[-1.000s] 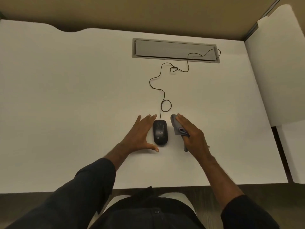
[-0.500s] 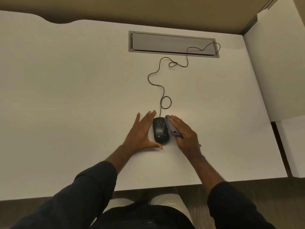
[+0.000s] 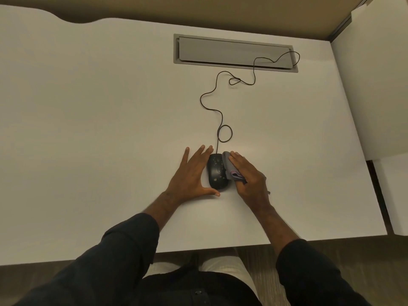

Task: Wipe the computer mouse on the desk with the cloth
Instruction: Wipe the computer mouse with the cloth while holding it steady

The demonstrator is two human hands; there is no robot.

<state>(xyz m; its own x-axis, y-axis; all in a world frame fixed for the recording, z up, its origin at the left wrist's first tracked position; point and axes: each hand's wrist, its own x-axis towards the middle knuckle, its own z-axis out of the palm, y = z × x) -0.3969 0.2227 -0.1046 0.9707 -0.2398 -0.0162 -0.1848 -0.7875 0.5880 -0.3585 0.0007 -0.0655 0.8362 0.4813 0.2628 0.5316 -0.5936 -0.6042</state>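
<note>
A black wired computer mouse (image 3: 216, 173) lies on the white desk (image 3: 88, 129), near the front middle. Small light specks dot its top. My left hand (image 3: 191, 175) rests flat against its left side, fingers spread, thumb curled under its rear end. My right hand (image 3: 247, 176) presses a folded grey cloth (image 3: 229, 165) onto the mouse's right edge. The cloth covers that edge and a purple hem shows under my fingers.
The mouse's thin black cord (image 3: 220, 120) loops away across the desk to a grey cable hatch (image 3: 234, 53) at the back. A white side panel (image 3: 375, 85) rises on the right. The desk's front edge lies close to my body.
My right hand has carried the cloth leftward from beside the mouse onto its right side. My left hand has closed in against the mouse's left side.
</note>
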